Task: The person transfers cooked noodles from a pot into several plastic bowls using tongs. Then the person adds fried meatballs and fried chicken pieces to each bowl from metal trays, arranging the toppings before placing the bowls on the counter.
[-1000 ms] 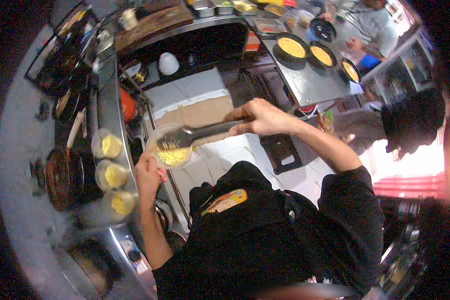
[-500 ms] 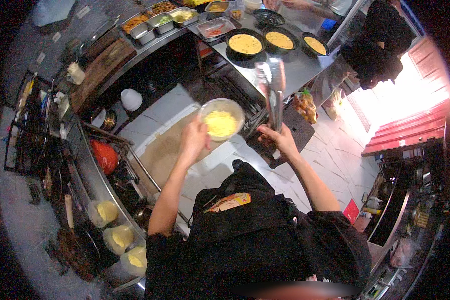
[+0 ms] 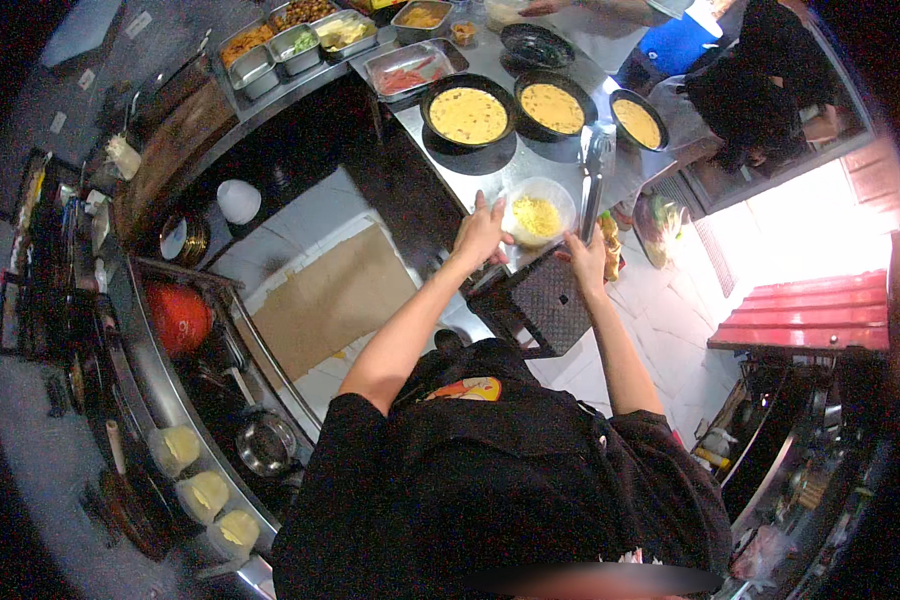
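A translucent, round plastic bowl (image 3: 560, 232) of yellow shreds (image 3: 536, 215) is being flanked, apparently for steadiness, by the open, finger-spread left hand (image 3: 483, 238) at the grey steel worktop's (image 3: 440, 178) near corner; long silver metal tongs (image 3: 594, 170) are being gripped in the right hand (image 3: 587, 264), pointed away, seemingly keeping their tips clear of the bowl.

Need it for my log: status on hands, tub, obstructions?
Left hand at clear tub of yellow shreds. Right hand gripping tongs. Filled black bowls close beyond, possible obstruction.
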`<state>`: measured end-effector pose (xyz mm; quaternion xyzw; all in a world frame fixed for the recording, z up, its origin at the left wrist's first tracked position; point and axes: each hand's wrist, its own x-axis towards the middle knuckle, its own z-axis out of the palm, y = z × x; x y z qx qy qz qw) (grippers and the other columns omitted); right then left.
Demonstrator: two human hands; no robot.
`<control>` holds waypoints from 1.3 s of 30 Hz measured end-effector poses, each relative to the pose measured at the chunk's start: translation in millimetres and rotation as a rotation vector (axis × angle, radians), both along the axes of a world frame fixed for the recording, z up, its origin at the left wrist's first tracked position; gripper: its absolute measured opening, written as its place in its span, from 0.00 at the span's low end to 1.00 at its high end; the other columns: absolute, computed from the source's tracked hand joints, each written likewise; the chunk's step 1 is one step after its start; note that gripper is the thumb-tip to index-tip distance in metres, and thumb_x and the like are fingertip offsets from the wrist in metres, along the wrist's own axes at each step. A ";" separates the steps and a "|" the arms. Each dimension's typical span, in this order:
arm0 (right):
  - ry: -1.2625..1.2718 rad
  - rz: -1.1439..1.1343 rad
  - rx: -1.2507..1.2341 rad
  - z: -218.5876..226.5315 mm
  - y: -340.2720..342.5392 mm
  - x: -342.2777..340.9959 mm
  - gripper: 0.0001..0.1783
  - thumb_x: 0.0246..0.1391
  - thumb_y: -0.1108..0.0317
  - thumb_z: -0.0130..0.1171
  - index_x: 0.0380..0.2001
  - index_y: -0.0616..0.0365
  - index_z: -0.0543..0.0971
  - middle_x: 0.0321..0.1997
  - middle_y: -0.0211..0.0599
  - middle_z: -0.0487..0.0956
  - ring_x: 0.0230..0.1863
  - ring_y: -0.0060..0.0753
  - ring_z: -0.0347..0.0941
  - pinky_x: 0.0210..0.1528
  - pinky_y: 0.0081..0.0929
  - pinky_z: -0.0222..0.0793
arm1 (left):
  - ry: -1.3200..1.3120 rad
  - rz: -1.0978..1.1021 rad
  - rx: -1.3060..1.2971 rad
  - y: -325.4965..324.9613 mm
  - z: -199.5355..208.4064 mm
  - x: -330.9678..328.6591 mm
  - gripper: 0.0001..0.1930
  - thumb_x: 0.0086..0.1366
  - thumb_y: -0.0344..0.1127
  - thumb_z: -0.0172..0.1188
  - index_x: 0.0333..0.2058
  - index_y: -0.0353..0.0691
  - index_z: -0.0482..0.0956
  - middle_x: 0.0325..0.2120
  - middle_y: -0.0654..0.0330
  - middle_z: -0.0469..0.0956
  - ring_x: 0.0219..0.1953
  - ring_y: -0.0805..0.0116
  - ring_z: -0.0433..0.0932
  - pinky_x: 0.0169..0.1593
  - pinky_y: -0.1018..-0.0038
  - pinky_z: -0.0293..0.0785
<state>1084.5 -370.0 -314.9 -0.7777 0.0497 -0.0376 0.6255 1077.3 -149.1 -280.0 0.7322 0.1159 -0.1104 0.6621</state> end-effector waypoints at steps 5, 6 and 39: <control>0.201 -0.087 -0.145 33.8 42.3 18.1 0.19 0.57 0.65 0.58 0.47 0.64 0.68 0.39 0.41 0.78 0.30 0.31 0.78 0.27 0.25 0.78 | 0.065 0.198 -0.009 89.4 -39.7 -80.3 0.28 0.72 0.49 0.43 0.64 0.36 0.58 0.26 0.56 0.82 0.15 0.68 0.79 0.15 0.76 0.71; 0.221 -0.012 -0.181 3.1 18.9 38.8 0.19 0.58 0.63 0.57 0.47 0.64 0.68 0.37 0.44 0.78 0.30 0.34 0.79 0.26 0.27 0.77 | 0.118 0.244 -0.023 107.6 -70.3 -105.5 0.27 0.71 0.47 0.45 0.63 0.37 0.60 0.26 0.57 0.82 0.15 0.69 0.79 0.15 0.76 0.71; 0.055 0.570 -0.577 29.6 345.8 -79.1 0.22 0.44 0.74 0.63 0.45 0.66 0.72 0.34 0.43 0.79 0.30 0.32 0.75 0.34 0.33 0.72 | 0.213 0.452 -0.386 319.2 -21.5 -250.9 0.58 0.52 0.62 0.68 0.70 0.51 0.38 0.67 0.41 0.45 0.63 0.50 0.59 0.53 0.59 0.74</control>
